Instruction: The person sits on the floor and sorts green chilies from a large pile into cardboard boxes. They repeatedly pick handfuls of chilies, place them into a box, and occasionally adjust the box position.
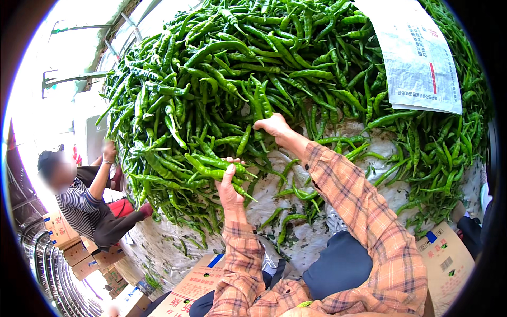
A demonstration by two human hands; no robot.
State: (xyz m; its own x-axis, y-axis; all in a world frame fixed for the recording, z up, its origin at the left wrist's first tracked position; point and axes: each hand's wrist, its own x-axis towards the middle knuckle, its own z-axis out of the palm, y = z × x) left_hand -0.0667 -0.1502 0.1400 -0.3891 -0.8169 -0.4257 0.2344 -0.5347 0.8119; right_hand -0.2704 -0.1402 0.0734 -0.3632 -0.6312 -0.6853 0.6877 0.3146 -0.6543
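A large heap of long green chili peppers [222, 87] fills the view before me. My left hand [231, 186] is closed around several green peppers [206, 168], its thumb on top and their tips pointing right. To the right and farther out, my right hand [274, 126] is at the heap's near edge, its fingers around a few upright green peppers [261, 104]. The fingertips of that hand are partly hidden by the peppers. Both arms wear orange plaid sleeves.
Loose peppers [295, 220] lie on a pale, dirty ground sheet [273, 194]. A newspaper [420, 59] covers part of the heap. Printed cardboard boxes stand beside me, left [198, 281] and right [447, 261]. Another person [85, 202] sits at the heap's left edge, near stacked cartons [75, 253].
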